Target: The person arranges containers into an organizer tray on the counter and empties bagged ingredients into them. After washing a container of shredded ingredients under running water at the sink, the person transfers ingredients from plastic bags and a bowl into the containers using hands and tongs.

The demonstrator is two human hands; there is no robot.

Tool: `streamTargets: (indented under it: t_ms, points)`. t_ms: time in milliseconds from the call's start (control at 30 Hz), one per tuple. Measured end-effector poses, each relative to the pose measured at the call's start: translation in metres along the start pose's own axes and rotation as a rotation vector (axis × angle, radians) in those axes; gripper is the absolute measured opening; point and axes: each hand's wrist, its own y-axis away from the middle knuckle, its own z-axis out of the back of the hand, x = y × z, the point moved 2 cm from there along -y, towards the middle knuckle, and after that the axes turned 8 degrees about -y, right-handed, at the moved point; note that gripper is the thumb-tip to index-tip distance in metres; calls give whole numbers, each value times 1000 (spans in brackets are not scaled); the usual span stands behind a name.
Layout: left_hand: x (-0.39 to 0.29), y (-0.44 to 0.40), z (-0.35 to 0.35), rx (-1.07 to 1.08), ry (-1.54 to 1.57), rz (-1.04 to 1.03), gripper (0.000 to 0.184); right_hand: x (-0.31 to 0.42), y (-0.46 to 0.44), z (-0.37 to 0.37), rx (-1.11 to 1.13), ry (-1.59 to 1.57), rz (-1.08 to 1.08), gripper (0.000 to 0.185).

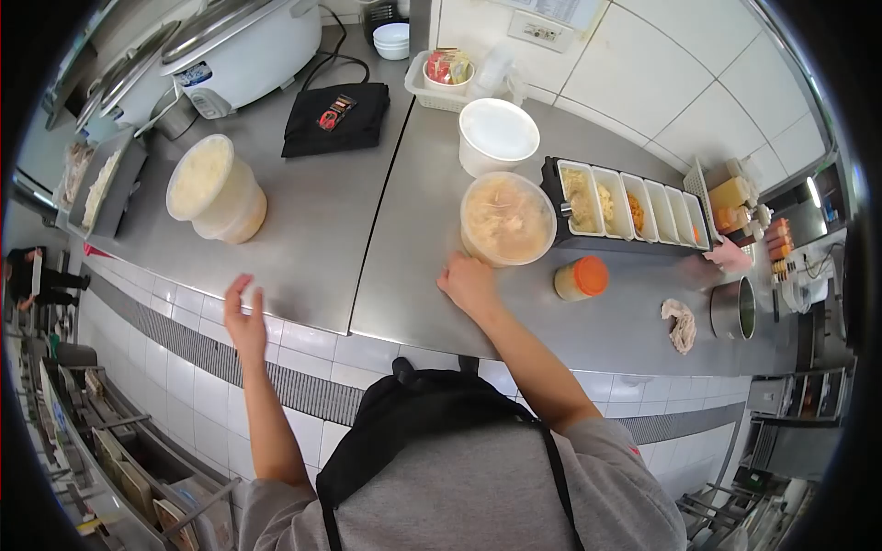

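Note:
My left hand (245, 317) is raised in front of the counter edge, with its fingers apart and nothing in it. Beyond it stands a translucent tub (246, 197), with an upper container of pale, grated-looking food (204, 170) tilted at its top. My right hand (470, 283) is closed, fingers curled, at the near left side of a round clear tub (508, 219) of pale shredded food. What the fingers hold, if anything, is hidden. Right of that tub is a small jar with an orange lid (581, 277). Behind it stands a white-lidded tub (498, 136).
A black rack of white trays (634, 207) holds toppings at the right. A crumpled cloth (680, 326) and a metal pot (732, 308) lie farther right. White cookers (243, 55), a folded black cloth (336, 119) and a metal tray (108, 184) occupy the left counter. Another person (46, 275) stands far left.

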Motion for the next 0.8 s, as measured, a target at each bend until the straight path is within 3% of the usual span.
streamTargets:
  t_ms: [67, 133, 233, 267, 333, 400, 500, 600, 700, 800]
  points:
    - [15, -40, 16, -122, 26, 58, 33, -6, 18, 3, 23, -94, -24, 18]
    - [32, -93, 40, -184, 265, 194, 39, -3, 43, 25, 41, -205, -82, 22]
    - [73, -179, 61, -274, 463, 274, 54, -15, 63, 104, -186, -293, -167, 18]
    - [56, -196, 61, -288, 496, 377, 54, -26, 61, 133, -308, -322, -183, 17]
    - [72, -231, 48, 2, 767, 387, 53, -32, 51, 196, -536, -365, -215, 17]
    - [62, -238, 34, 317, 919, 409, 48, -51, 28, 230, -613, -257, -298, 19]
    - [75, -244, 25, 340, 953, 401, 42, -128, -16, 201, -432, -95, -188, 14]
    - [89, -244, 27, 311, 875, 413, 40, -135, -22, 191, -714, 189, -226, 15]
    - [79, -232, 21, 329, 862, 392, 36, -54, -18, 212, -703, -73, -158, 15]
    - [84, -210, 35, 158, 781, 400, 40, 3, -41, 171, -553, -298, 24, 15]
